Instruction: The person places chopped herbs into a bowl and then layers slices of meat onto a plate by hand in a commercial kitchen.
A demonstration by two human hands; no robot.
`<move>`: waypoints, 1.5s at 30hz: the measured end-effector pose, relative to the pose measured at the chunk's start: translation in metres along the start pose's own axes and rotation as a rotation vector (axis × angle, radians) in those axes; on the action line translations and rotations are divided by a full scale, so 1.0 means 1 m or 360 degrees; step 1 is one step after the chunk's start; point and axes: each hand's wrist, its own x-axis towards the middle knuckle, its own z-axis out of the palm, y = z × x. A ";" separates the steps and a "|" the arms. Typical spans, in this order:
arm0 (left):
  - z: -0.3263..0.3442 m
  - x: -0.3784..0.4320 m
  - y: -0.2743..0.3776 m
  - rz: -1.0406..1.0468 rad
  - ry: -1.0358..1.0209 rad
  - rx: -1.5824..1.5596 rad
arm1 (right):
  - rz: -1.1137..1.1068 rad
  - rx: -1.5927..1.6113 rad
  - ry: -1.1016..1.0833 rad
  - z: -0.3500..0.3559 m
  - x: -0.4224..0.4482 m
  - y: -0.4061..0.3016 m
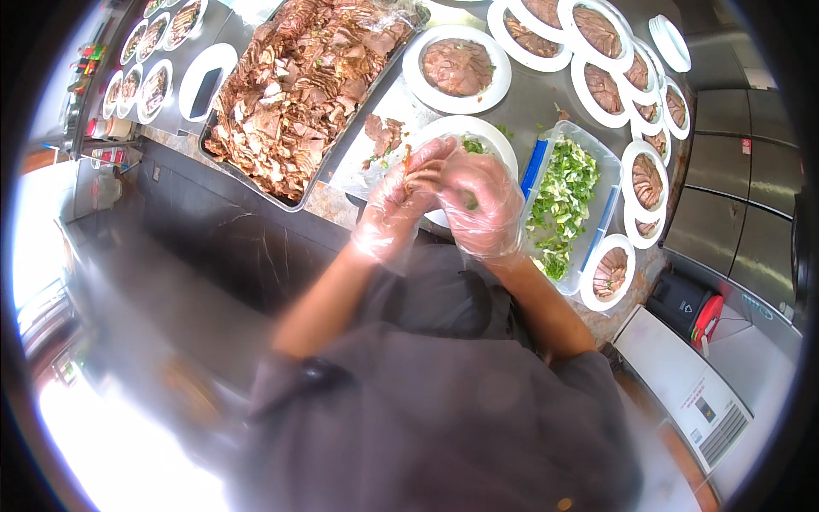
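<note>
Both my hands wear clear plastic gloves and meet above a white plate (501, 139). My left hand (395, 203) holds a small stack of sliced meat (423, 176) between thumb and fingers. The curled fingers of my right hand (487, 195) grip the stack's right side; their tips are partly hidden. Chopped greens (473, 146) show on the plate behind my hands, which cover much of it. Loose meat pieces (384, 134) lie on the worktop (349, 163) to the left. Just right of my right hand stands a clear plastic box (609, 165) of chopped green vegetables (564, 182).
A deep metal tray (296, 206) heaped with sliced meat (301, 83) stands at the left. Behind the near plate is a filled plate (413, 80). Overlapping plates of meat (601, 32) line the right side. A phone (206, 93) rests on a white plate (187, 89) at far left.
</note>
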 end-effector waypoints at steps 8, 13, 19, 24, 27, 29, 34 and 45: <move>0.002 -0.015 0.009 0.0008 -0.0033 -0.0303 | 0.0171 0.0088 -0.0075 -0.023 0.012 -0.027; 0.013 -0.017 0.014 0.0025 0.0049 0.0122 | 0.0043 0.0018 -0.0076 -0.029 0.018 -0.030; 0.026 -0.016 0.019 0.0001 0.0117 -0.0430 | 0.0435 0.0449 -0.0076 -0.034 0.007 -0.038; 0.025 -0.013 0.017 -0.0048 0.0244 -0.0409 | 0.0829 0.0620 0.0010 -0.029 -0.008 -0.018; 0.030 -0.008 0.019 -0.0173 0.0428 -0.0258 | 0.0776 0.0407 -0.0067 -0.029 -0.011 -0.006; 0.033 -0.006 0.018 -0.0218 0.0441 -0.0174 | 0.0881 0.0533 -0.0081 -0.029 -0.011 -0.003; 0.025 -0.002 0.008 -0.0213 0.0463 0.0093 | 0.0551 0.0134 -0.0104 -0.038 0.006 -0.017; 0.029 0.001 0.007 -0.0233 0.0484 0.0029 | 0.1257 0.0431 -0.0437 -0.050 0.014 -0.016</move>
